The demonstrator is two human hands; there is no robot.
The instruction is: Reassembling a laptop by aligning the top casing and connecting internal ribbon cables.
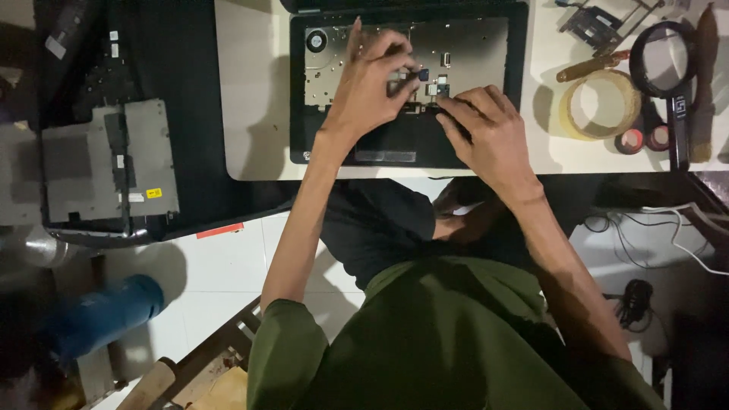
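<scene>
An opened black laptop base (501,30) lies on the white table (250,91), its keyboard taken off so a bare metal plate (471,45) shows. My left hand (368,83) rests on that plate, fingertips pinched at a small part near the middle. My right hand (486,133) presses down on the front edge of the base beside it, fingers curled. What either hand holds is too small to make out.
A removed keyboard panel (106,163) lies on a black surface at left. A tape roll (600,106), a magnifying glass (661,61), small rolls and tools sit at the table's right. A blue cylinder (106,311) and cables (653,228) lie on the floor.
</scene>
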